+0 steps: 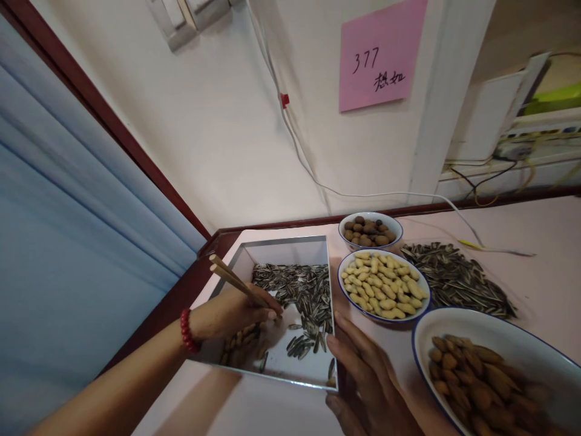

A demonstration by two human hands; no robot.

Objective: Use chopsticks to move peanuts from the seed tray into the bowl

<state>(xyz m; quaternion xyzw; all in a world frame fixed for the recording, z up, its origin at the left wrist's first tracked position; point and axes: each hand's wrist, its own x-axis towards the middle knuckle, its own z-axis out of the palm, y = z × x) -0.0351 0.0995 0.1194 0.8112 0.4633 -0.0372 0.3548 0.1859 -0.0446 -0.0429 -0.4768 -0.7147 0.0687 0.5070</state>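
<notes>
Sunflower seeds (311,303) lie loose in the shallow box (285,249), mostly in its far and right parts, with a bare patch of pale floor near the middle. From the left, past the soft folds of the blue curtain (91,212), your left hand (238,312), with round red beads (187,330) at its wrist, reaches over the box, its grip clamped on slim wooden chopsticks (231,277); you cannot tell whether their tips pinch anything. Brown nuts (245,339) sit in shadow at the near left of the box. The seeds should handle as light, stiff and slick, apt to skid or roll; take each across its wider middle, gently, since the striped shells could crack. Your right hand (367,369) has its fingers apart, touching the outside of the box's thin, shiny right edge. Farther right on the smooth pink worktop (540,248) stand blue-rimmed, glossy white bowls: the far bowl (391,221) holds round, dark nuts, the middle one ridged, waisted peanuts (385,287), the near bowl (508,333) brown, pointed nuts. Beyond the peanuts spreads a heap (456,278) of more striped, flat, teardrop seeds.
</notes>
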